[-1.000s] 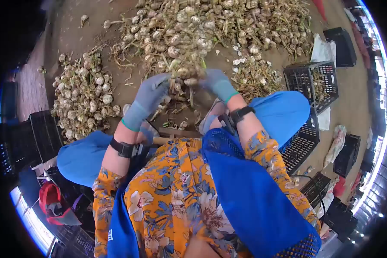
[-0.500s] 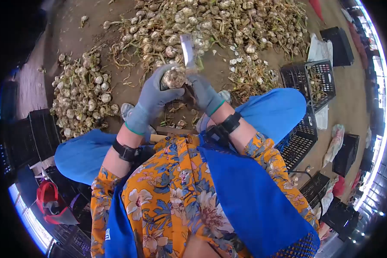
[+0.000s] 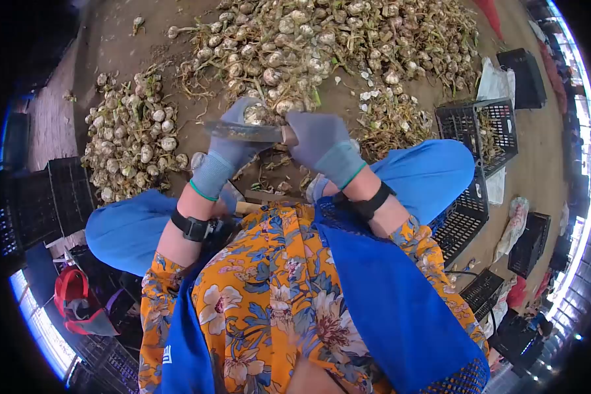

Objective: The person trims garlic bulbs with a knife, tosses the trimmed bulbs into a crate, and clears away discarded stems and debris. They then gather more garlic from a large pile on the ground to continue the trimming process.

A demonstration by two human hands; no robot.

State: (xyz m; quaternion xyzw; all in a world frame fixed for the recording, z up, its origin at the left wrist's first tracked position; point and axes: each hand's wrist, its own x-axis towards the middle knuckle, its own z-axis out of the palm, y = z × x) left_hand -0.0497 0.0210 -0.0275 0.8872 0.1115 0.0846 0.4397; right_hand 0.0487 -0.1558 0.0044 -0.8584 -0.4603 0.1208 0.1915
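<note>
A big heap [image 3: 348, 33] of garlic with stalks spreads over the far side of the dirt floor [image 3: 111, 39], and a smaller pile [image 3: 131, 134] of trimmed bulbs lies toward its left edge, well apart from the hands. Black crates [image 3: 479, 125] stand along the right side of the floor, one holding some stalks, with a scatter of cut roots [image 3: 391, 115] just beside them. The person sits low in blue trousers and a flowered orange top, both hands in grey gloves near the heap's near edge. The left hand [image 3: 233, 148] is closed around a garlic bulb [image 3: 256, 113], which shows above its curled fingers. The right hand [image 3: 322, 144] is clamped on the handle of a knife [image 3: 243, 131]; the blade runs leftward across the front of the left hand, just under the bulb and touching or nearly touching it. A black band sits on each wrist.
</note>
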